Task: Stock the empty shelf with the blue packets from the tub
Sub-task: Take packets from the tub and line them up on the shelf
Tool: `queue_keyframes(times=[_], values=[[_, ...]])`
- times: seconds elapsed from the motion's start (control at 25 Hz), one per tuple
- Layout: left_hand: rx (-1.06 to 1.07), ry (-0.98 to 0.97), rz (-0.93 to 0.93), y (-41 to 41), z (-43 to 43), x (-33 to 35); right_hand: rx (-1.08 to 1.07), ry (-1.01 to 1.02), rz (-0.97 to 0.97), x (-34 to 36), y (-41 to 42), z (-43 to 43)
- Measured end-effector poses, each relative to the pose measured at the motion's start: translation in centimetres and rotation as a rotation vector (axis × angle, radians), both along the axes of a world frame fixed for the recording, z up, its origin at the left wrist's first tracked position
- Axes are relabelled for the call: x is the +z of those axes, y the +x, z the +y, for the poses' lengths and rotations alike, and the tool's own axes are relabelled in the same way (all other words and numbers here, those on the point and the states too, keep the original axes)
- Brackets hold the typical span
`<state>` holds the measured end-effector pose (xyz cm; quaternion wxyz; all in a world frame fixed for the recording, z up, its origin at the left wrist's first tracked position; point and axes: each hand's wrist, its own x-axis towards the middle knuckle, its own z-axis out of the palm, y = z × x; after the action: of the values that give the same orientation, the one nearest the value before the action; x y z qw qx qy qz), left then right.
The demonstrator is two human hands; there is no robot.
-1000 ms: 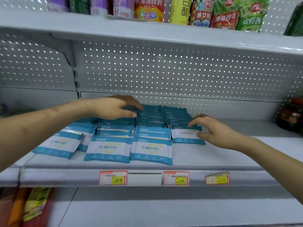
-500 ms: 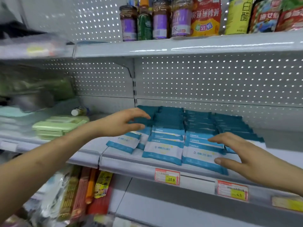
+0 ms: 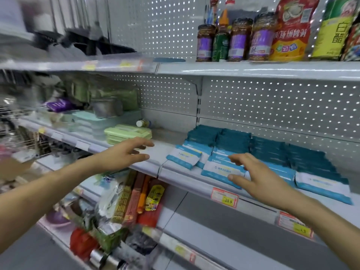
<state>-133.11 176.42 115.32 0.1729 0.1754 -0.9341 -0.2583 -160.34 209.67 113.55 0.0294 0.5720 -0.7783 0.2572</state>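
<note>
Hovering up and left of the 10.9 price tag (image 3: 225, 197), the left hand (image 3: 124, 154) is spread and holds nothing. It is over a bare stretch of shelf (image 3: 161, 152), just in front of the pale green boxes (image 3: 127, 133). Above the tag, the blue packets (image 3: 268, 151) lie in overlapping rows that reach back to the pegboard and off to the tag's right; the tub is out of view. Just above the tag, the right hand (image 3: 259, 176) has its fingers straight and splayed over the front packet (image 3: 218, 169), grasping nothing. Whether the fingertips touch it cannot be told. The packets look flat, soft and light, with slick film likely to slide. Pinching a sealed short edge seems the surest hold.
</note>
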Motion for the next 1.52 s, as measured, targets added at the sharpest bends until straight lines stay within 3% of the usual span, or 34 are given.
queue_keyframes(times=[0.12, 0.4, 0.72, 1.0, 1.28, 1.52], values=[[0.033, 0.029, 0.017, -0.3, 0.1, -0.4, -0.028, 0.018, 0.021, -0.1, 0.8, -0.4], [0.001, -0.134, -0.105, -6.9, -1.8, -2.4, -0.143, 0.139, 0.069, -0.1, 2.2, -4.6], [-0.161, 0.164, -0.315, -14.5, -8.6, -3.1, -0.392, 0.217, 0.038, -0.5, 3.3, -15.6], [-0.441, 0.316, -0.231, -17.7, -8.0, -4.9, -0.564, 0.315, 0.107, -1.7, 2.1, -18.5], [-0.494, 0.255, -0.192, -18.8, -7.7, -5.5, -0.559, 0.409, 0.160, -0.4, -0.8, -17.3], [-0.395, 0.115, -0.113, -20.6, -6.9, -6.7, -0.493, 0.434, 0.145, -1.1, -1.9, -17.8]])
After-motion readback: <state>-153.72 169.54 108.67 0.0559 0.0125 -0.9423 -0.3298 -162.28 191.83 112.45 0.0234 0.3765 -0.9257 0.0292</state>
